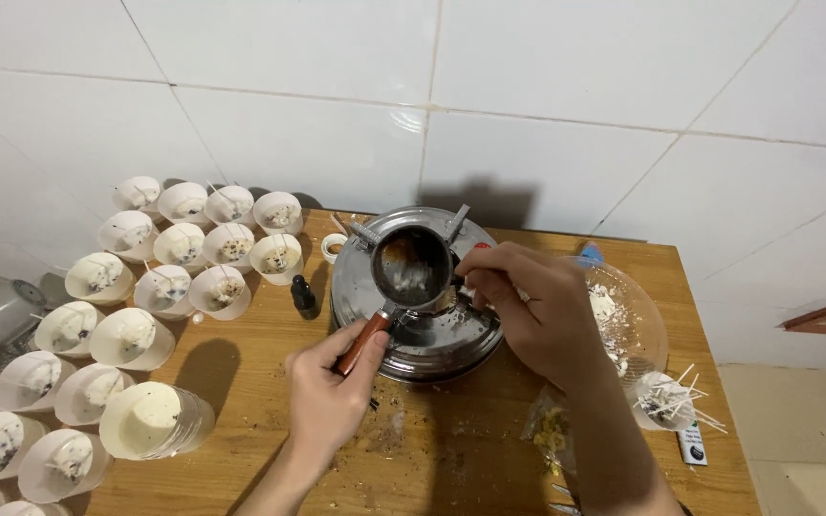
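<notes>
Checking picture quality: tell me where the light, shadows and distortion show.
Head view: glare spots on the wall tiles; the small pot throws a dark shadow up the wall; left hand and cups cast soft shadows on the table; tile lines bow, a wide-angle effect.

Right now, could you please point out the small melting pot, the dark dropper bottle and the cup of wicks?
Small melting pot (411,268), head view, inner wall.
Dark dropper bottle (304,299), head view, body.
Cup of wicks (663,399), head view, rim.

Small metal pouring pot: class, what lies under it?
The small metal pouring pot sits on a larger round steel pot. The steel pot's contents are hidden beneath.
</notes>
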